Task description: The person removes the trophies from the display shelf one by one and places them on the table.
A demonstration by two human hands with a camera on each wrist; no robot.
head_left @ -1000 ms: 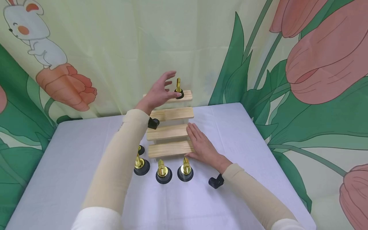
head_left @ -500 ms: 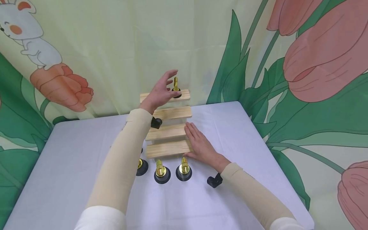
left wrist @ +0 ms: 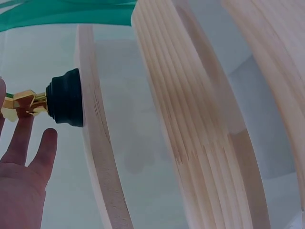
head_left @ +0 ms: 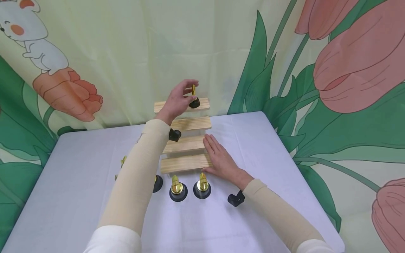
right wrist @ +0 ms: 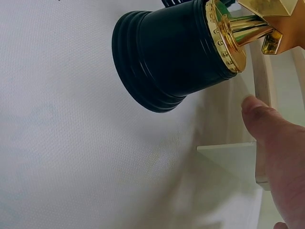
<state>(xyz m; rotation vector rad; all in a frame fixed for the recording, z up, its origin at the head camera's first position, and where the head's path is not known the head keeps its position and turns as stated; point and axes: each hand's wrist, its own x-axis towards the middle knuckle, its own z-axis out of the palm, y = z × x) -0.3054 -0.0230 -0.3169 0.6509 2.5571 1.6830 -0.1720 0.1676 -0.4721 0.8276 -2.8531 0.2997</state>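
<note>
A small gold star trophy (head_left: 194,103) with a black base stands upright on the top board of a tiered wooden stand (head_left: 185,164). My left hand (head_left: 179,100) has its thumb and fingers around the gold upper part; in the left wrist view the trophy's black base (left wrist: 66,98) meets the board. My right hand (head_left: 223,161) rests flat against the stand's right side, fingers straight. In the right wrist view its thumb (right wrist: 259,117) touches a board edge close to another star trophy (right wrist: 171,52).
Two trophies, one at centre (head_left: 178,192) and one to its right (head_left: 202,188), stand before the lowest board. More trophies, such as one black-based trophy (head_left: 159,183), are partly hidden by the left forearm. The white-clothed table (head_left: 262,147) meets a printed curtain (head_left: 126,63) behind.
The left hand's fingers and thumb have moved in from beside the trophy's base to its gold upper part. The right hand stays against the stand.
</note>
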